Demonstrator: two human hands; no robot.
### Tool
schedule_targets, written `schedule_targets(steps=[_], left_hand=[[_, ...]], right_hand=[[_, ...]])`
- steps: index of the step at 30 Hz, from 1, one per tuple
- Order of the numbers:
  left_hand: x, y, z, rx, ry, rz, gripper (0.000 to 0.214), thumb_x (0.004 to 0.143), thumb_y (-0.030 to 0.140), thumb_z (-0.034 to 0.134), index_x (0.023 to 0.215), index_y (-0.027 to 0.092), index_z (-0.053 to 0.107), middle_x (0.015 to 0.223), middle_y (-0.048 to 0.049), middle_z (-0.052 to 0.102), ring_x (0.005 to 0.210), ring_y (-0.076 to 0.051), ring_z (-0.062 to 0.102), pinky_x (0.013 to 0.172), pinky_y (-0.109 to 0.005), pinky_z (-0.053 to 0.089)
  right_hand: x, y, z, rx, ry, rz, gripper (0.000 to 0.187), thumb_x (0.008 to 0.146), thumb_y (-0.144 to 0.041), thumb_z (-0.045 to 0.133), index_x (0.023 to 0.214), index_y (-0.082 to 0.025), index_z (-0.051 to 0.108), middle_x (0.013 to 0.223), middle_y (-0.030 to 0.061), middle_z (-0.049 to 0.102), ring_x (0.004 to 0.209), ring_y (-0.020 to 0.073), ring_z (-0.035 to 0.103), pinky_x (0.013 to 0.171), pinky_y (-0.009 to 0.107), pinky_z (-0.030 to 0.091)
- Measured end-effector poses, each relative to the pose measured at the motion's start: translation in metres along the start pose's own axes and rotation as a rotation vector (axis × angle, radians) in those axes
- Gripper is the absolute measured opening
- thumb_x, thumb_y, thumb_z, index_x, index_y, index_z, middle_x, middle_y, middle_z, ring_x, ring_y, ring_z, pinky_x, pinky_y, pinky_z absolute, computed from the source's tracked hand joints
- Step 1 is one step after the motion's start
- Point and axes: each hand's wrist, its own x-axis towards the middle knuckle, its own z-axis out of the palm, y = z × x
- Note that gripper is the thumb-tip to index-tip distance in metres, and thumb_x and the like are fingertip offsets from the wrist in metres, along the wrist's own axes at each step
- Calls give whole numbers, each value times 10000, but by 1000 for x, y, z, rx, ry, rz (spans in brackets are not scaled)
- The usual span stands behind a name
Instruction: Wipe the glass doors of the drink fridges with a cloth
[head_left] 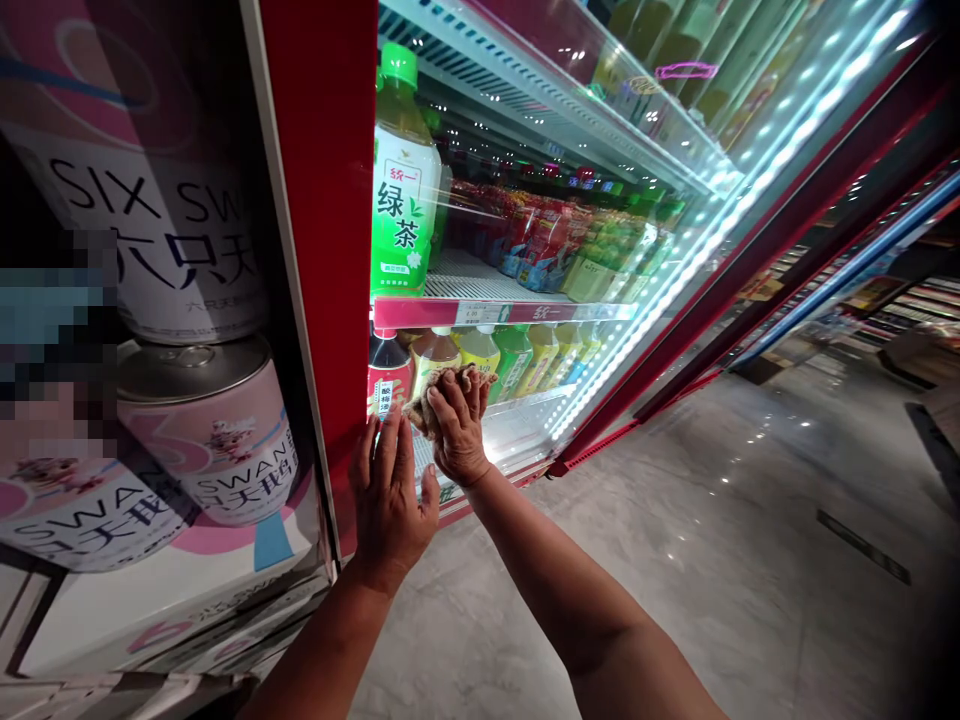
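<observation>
My right hand [460, 432] presses a crumpled brown cloth [426, 412] against the glass front of a lit drinks fridge, low down before the bottles. Its fingers are bent over the cloth. Just left of it, my left hand [393, 495] is spread with straight fingers at the glass and the red frame [319, 200], holding nothing. Behind the glass, a row of bottles [514, 355] stands on the lower shelf, partly hidden by my hands. A large green tea bottle [405, 190] stands on the shelf above.
Pink and white cans [214, 440] are stacked close by on the left. Bright light strips [675, 260] run along the fridge's right side. Grey shiny floor [675, 560] stretches to the right, with more shelving [862, 260] beyond.
</observation>
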Motion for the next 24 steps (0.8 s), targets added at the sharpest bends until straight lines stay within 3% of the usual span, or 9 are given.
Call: schedule_targets(steps=[5,13,20,24], left_hand=[[4,-3,-2,11,77,-11,812,934,268,604,1644,161,224,1657,-205,366,1545,-339,342,1252,-514,307],[10,-6,-12,6,132,8,793,931,232,597,1632,115,244,1647,-236,354,1540,-334,346,1242,-472,315],[15,-9,-20,-20,140,35,799,937,208,574,1643,131,209,1665,-205,346,1535,-317,357,1222,-443,364],[18,-10,-23,-53,148,42,841,931,222,600,1651,129,174,1691,-197,301,1532,-308,368,1222,-419,376]], right_hand=[[5,-8,4,-14,-43,49,508,946,-276,594,1452,-313,565,1590,49,530,1647,242,84,1339,589,65],[18,-25,7,-48,4,-34,409,1004,-344,568,1410,-329,612,1521,22,603,1646,214,97,1353,523,57],[33,-28,1,-82,-81,-146,426,996,-348,563,1413,-416,609,1481,-57,633,1647,176,78,1357,471,-21],[55,-31,-8,-42,-107,-179,480,991,-314,558,1462,-404,571,1518,-70,601,1643,182,114,1355,460,-41]])
